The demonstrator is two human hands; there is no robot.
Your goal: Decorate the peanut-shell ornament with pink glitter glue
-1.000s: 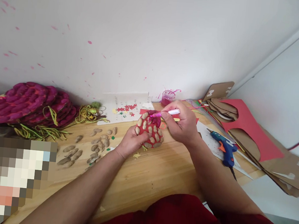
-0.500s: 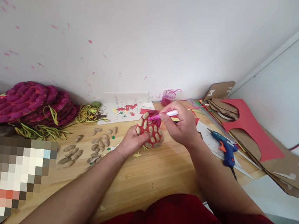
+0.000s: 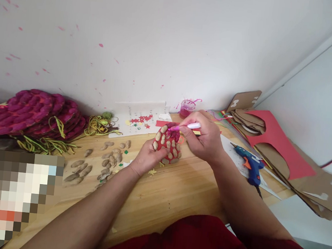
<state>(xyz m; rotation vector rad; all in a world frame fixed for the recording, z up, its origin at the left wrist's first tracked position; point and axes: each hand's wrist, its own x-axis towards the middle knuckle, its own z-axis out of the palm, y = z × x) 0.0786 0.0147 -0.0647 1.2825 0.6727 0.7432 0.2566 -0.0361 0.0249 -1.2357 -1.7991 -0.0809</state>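
Note:
My left hand point(image 3: 150, 157) grips the lower left edge of a red disc covered with peanuts point(image 3: 168, 144), its thumb across the front and its other fingers hidden behind. In my right hand point(image 3: 204, 138) is a paintbrush with a white handle point(image 3: 194, 125), pinched between thumb and fingers. The brush's pink tip touches the peanuts at the disc's upper part, which are coated magenta; the lower ones are bare. Behind my right hand stands a clear cup of pink paint point(image 3: 186, 108).
Loose peanuts point(image 3: 111, 160) lie on the wooden table point(image 3: 152, 209) at left. Magenta peanut discs point(image 3: 31, 115) are stacked beyond, beside yellow-green yarn point(image 3: 102, 126). Paper stars point(image 3: 142, 118) lie on a white sheet. At right are a blue glue gun point(image 3: 250, 164), red paper point(image 3: 281, 143) and cut cardboard point(image 3: 320, 198).
The brush tip has shifted slightly up on the disc, with my right hand moving a little right. The disc has turned or shifted slightly right in my left hand.

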